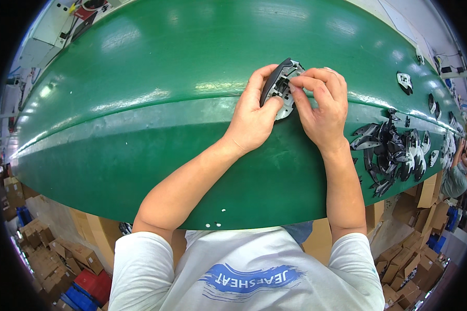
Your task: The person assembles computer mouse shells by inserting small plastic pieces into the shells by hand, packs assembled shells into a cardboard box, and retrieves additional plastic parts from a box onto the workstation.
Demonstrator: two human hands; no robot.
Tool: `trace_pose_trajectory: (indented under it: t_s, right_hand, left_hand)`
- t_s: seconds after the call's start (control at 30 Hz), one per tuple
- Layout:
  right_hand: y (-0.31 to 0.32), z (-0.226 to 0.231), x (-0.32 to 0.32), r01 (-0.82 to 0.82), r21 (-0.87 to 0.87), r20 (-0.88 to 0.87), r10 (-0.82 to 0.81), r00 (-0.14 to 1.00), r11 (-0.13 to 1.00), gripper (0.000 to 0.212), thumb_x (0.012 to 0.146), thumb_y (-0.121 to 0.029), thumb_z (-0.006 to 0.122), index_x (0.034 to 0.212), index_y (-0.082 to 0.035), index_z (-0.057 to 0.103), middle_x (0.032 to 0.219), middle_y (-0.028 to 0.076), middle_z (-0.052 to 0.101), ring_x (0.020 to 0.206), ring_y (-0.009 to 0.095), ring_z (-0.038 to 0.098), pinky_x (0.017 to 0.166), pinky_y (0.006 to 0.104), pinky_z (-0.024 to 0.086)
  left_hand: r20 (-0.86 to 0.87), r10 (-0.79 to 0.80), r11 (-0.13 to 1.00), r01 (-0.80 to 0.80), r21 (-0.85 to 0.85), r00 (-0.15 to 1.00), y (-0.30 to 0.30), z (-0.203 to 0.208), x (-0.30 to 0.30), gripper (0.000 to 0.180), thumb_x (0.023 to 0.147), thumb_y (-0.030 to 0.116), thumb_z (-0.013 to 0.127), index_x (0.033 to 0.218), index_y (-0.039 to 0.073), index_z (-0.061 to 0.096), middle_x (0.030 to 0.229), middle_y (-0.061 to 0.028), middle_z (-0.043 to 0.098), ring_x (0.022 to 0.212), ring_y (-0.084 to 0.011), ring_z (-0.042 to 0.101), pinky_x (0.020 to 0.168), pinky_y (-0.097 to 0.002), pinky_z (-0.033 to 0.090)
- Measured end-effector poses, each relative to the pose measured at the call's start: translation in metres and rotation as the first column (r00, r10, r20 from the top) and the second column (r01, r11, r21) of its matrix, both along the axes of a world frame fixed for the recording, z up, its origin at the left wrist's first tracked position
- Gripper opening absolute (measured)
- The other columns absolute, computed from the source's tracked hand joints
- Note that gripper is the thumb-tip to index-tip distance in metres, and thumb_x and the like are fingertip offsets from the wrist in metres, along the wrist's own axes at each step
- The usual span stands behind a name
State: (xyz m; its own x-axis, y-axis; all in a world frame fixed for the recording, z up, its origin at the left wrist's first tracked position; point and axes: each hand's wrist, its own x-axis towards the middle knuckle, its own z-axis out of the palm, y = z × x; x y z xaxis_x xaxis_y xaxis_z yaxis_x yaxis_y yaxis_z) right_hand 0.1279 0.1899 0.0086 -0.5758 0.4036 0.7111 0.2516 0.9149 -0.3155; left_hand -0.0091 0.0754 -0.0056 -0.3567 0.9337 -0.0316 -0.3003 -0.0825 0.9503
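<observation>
Over the middle of the green table, my left hand (253, 114) grips what looks like a computer mouse shell (284, 85), its fingers behind the dark outer side and its thumb on the lower inner edge. The shell is tilted, with its grey and black inside facing my right hand. My right hand (324, 101) is closed in a pinch at the shell's inner right side, thumb and forefinger together. Whatever sits between those fingertips is too small or hidden to make out.
To the right lies a heap of black shell parts (386, 150) with grey-and-black shells (414, 147) beside it. Another shell (404, 82) lies farther back. Small white bits (218, 225) are near the table's front edge. Cardboard boxes (78, 254) stand below; a co-worker (457, 173) is at far right.
</observation>
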Motion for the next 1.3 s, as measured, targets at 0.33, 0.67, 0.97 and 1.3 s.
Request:
trace_pose_trajectory:
  t_s: [0.33, 0.67, 0.97, 1.3]
  right_hand:
    - [-0.006, 0.005, -0.001, 0.057, -0.068, 0.075, -0.051, 0.996, 0.996, 0.019, 0.084, -0.007, 0.083, 0.1, -0.013, 0.075, 0.109, 0.002, 0.07, 0.107, 0.028, 0.065, 0.099, 0.0454, 0.048]
    - [-0.007, 0.0, -0.001, 0.005, -0.15, 0.021, -0.002, 1.0, 0.989, 0.018, 0.087, -0.012, 0.083, 0.105, -0.014, 0.08, 0.123, 0.006, 0.067, 0.12, 0.031, 0.059, 0.1, 0.0443, 0.049]
    - [-0.007, 0.004, -0.002, 0.025, -0.083, 0.04, -0.022, 0.999, 0.996, 0.02, 0.086, -0.015, 0.084, 0.105, -0.014, 0.081, 0.127, 0.007, 0.068, 0.121, 0.033, 0.061, 0.101, 0.0447, 0.051]
    - [-0.005, -0.007, 0.0, 0.011, -0.216, 0.015, -0.008, 1.0, 0.976, 0.026, 0.086, -0.014, 0.084, 0.111, -0.015, 0.082, 0.128, 0.008, 0.068, 0.12, 0.031, 0.062, 0.099, 0.0438, 0.053]
  left_hand:
    - [0.041, -0.07, 0.996, 0.067, 0.058, 0.997, 0.001, 0.0, -0.004, 0.066, 0.094, -0.002, 0.057, 0.158, 0.003, 0.041, 0.148, -0.0073, 0.054, 0.138, -0.0173, 0.051, 0.117, -0.0344, 0.041]
    - [0.117, 0.11, 0.994, -0.107, -0.037, 0.987, 0.003, -0.002, 0.002, 0.058, 0.097, 0.001, 0.057, 0.154, 0.003, 0.046, 0.135, -0.0052, 0.061, 0.121, -0.0141, 0.06, 0.105, -0.0328, 0.05]
    - [0.035, 0.093, 0.996, -0.093, 0.011, 0.995, 0.001, -0.006, 0.0, 0.063, 0.093, -0.001, 0.057, 0.155, 0.004, 0.044, 0.139, -0.0071, 0.058, 0.123, -0.0155, 0.059, 0.105, -0.0333, 0.05]
    - [0.105, 0.051, 0.995, -0.059, 0.075, 0.993, 0.0, -0.011, 0.0, 0.07, 0.09, -0.005, 0.052, 0.158, 0.005, 0.04, 0.145, -0.0086, 0.055, 0.131, -0.0173, 0.056, 0.111, -0.0332, 0.047]
